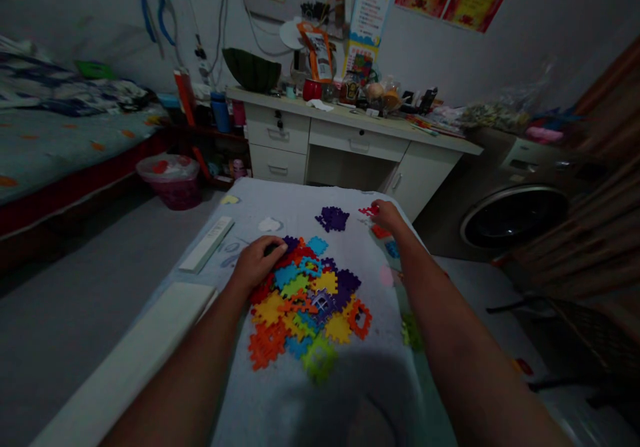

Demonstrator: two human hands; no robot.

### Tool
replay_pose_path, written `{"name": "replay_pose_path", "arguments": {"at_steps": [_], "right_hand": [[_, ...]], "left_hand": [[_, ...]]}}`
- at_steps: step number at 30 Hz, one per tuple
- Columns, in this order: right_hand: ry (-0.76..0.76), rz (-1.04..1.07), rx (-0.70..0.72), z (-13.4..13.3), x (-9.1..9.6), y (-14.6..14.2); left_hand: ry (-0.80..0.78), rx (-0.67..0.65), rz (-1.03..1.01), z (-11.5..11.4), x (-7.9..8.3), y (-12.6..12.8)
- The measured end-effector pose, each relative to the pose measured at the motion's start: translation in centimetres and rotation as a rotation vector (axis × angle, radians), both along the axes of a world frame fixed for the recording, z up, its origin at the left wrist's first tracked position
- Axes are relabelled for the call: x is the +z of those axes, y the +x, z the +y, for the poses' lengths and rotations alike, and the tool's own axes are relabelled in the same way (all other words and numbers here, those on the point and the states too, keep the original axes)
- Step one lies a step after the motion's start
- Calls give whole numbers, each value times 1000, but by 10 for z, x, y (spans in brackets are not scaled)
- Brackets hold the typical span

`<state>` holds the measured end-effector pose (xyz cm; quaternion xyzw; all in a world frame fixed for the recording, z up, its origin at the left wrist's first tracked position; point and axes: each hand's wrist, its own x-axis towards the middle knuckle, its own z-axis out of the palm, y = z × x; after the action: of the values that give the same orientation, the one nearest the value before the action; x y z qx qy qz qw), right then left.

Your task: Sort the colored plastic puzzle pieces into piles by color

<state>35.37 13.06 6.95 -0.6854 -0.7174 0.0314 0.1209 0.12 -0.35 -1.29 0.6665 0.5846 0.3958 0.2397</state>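
Note:
On the cloth-covered table (295, 200) lies a heap of interlocking plastic tiles (305, 287) with toothed edges, in orange, yellow, green, blue, red and purple. My left hand (260, 260) is at the heap's far left edge, thumb and fingers closed on a purple tile (291, 243). Toward the far right corner, my right hand (388, 215) pinches a red tile (369, 211) low over the cloth. A small group of purple tiles (333, 219) sits left of it. Beneath my right wrist are an orange-red tile (381, 232) and a blue tile (392, 249).
A long white box (207, 243) lies on the table's left side, with a larger white board (130, 360) nearer me. A cluttered desk (360, 133) stands beyond the table, and a washing machine (500, 193) is to the right. A lined bin (170, 180) stands left.

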Motion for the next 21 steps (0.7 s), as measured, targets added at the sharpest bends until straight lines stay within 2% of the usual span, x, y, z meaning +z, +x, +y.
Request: {"name": "replay_pose_path", "arguments": {"at_steps": [5, 12, 17, 19, 21], "right_hand": [[0, -4, -86, 29, -6, 25], [-61, -1, -149, 45, -30, 36], [-27, -24, -174, 43, -31, 27], [10, -44, -189, 40, -28, 17], [14, -30, -147, 37, -24, 3]], "left_hand": [[4, 5, -11, -1, 2, 1], [-2, 6, -10, -2, 6, 2], [7, 4, -1, -2, 4, 1], [9, 3, 0, -2, 3, 0], [10, 3, 4, -2, 2, 0]]}}
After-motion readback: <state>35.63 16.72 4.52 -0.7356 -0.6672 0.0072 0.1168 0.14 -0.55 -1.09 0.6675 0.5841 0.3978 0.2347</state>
